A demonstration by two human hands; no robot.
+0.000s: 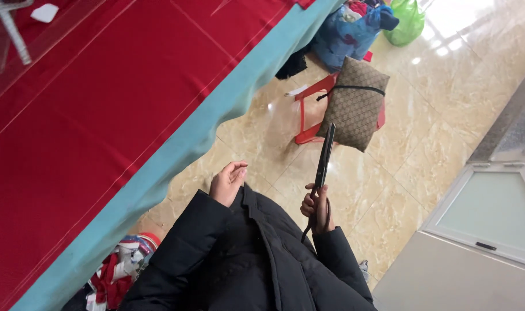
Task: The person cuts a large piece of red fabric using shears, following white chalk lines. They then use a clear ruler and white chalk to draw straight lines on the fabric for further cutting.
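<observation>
A person in a black padded jacket [256, 259] stands beside a long table draped in red cloth [101, 103] with a teal border [216, 109], the right hand [316, 208] closed around the handle of a slim black hair straightener [324, 156] whose closed plates point up and away over the floor. The left hand [228, 181] hovers empty near the teal edge, fingers loosely curled and half open, touching nothing. Between the table edge and a pale cabinet [481, 230] at the right lies a broad stretch of glossy beige tile floor [423, 132], open around the tool's tip. Farther off, a brown patterned bag [354, 103] rests on a red plastic stool [308, 115], most of the stool hidden beneath it. Bundled blue clothing [346, 31] and a green plastic bag [406, 20] sit beyond, cut off by the frame's top. Crumpled fabric [118, 270] shows under the table's edge, partly hidden. The straightener's cord disappears behind the right wrist.
</observation>
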